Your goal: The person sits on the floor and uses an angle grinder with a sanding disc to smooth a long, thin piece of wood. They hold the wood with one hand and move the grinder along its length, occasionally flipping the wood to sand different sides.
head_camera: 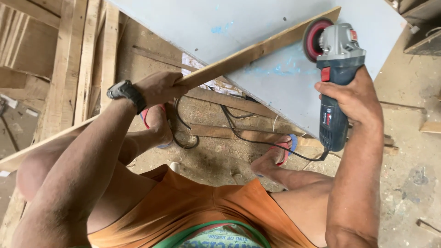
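Head view: left hand (158, 87) was clamped around a long, thin bare-wood strip (257, 50) that ran diagonally across a pale blue-grey flat board (257, 23). Right hand (353, 98) was wrapped tight on the dark blue and grey angle grinder (337, 69), its red-backed round sanding disc (316, 39) against the strip's far end, probably touching; contact line was hard to see.

Risks, as I judged them: strip held one-handed with no clamp, so the disc could grab and kick it. Black power cable (257, 140) looped on the floor between feet in red-and-blue open sandals (284, 151); snag or trip hazard.

Labels: small red patch with pale marking on the grinder handle, red switch above it. Pale printed band at the waist of the orange shorts (206, 206), bottom edge.
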